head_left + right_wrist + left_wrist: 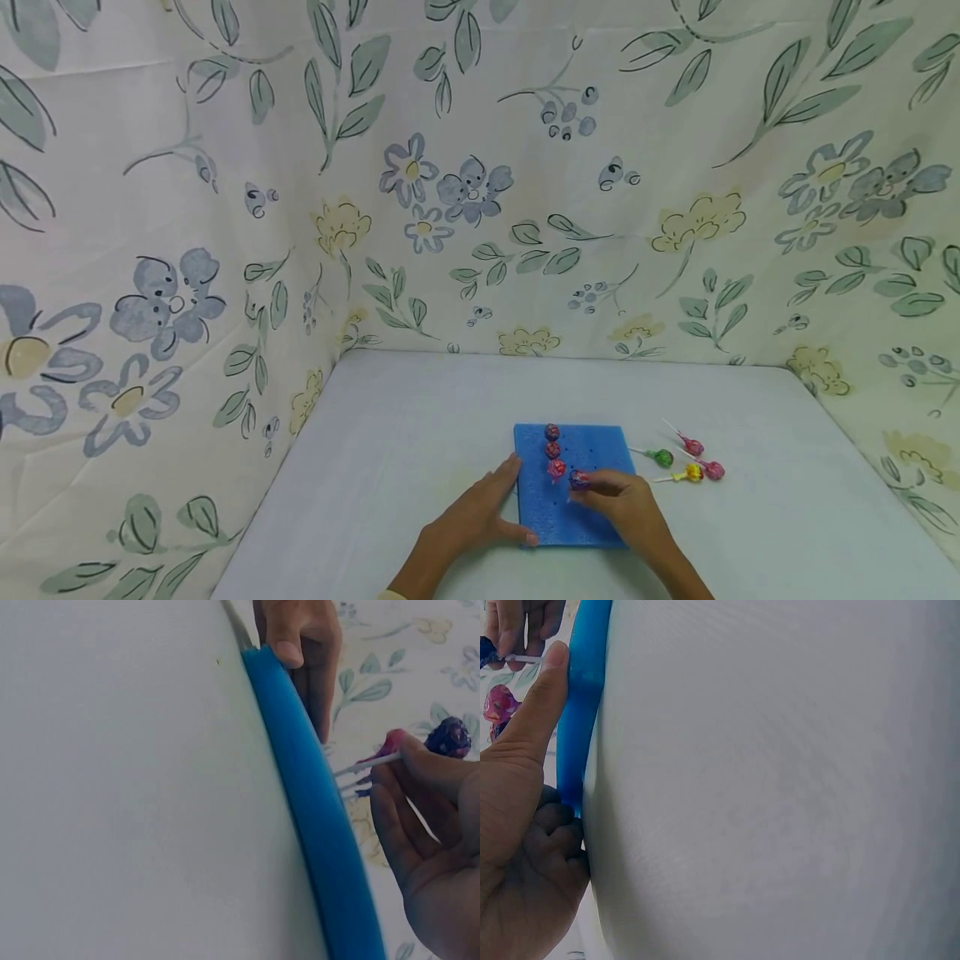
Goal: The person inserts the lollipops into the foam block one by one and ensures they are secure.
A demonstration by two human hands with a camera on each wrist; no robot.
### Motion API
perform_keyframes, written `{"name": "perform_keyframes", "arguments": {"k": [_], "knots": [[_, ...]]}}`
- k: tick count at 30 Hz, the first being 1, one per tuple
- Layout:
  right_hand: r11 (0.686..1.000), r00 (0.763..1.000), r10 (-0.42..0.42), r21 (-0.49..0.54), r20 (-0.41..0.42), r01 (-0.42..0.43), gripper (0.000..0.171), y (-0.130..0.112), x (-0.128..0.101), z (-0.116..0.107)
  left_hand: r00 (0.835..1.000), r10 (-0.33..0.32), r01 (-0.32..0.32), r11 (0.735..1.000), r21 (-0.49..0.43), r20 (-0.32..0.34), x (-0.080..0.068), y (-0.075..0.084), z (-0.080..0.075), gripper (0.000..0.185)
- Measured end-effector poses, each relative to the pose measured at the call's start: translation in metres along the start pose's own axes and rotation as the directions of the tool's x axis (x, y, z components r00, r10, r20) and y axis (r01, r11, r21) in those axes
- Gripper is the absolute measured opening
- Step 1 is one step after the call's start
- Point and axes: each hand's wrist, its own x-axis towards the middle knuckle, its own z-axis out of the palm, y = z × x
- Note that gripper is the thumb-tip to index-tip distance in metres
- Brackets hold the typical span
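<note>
A blue foam board (573,525) with small holes lies on the table. Three lollipops stand in it in a column: two dark red ones, the far lollipop (552,432) and the middle lollipop (552,450), and a pinkish-red lollipop (557,468) nearest. My right hand (626,504) pinches a dark purple-blue wrapped lollipop (448,738) by its white stick (386,759), just right of the column. In the right wrist view the stick slants toward the board's face. My left hand (476,512) rests against the board's left side, fingers extended along the edge, thumb (544,705) at the near left corner.
To the right of the board lie several loose lollipops: a green one (662,457), a yellow one (693,472), a red-pink one (692,446) and a pink one (712,470). Floral cloth (480,275) hangs behind and beside the white table (390,442).
</note>
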Motion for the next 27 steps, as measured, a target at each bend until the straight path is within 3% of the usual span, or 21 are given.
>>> {"name": "perform_keyframes", "arguments": {"k": [12, 27], "knots": [[0.997, 0.999, -0.045, -0.061, 0.017, 0.046, 0.018, 0.001, 0.007, 0.013, 1.000, 0.030, -0.030, 1.000, -0.009, -0.001, 0.000, -0.003, 0.000, 0.120], [0.987, 0.999, -0.044, -0.156, -0.006, 0.043, 0.013, -0.001, 0.008, 0.019, 1.000, 0.009, -0.009, 1.000, -0.015, 0.009, 0.002, -0.001, -0.001, 0.120]]}}
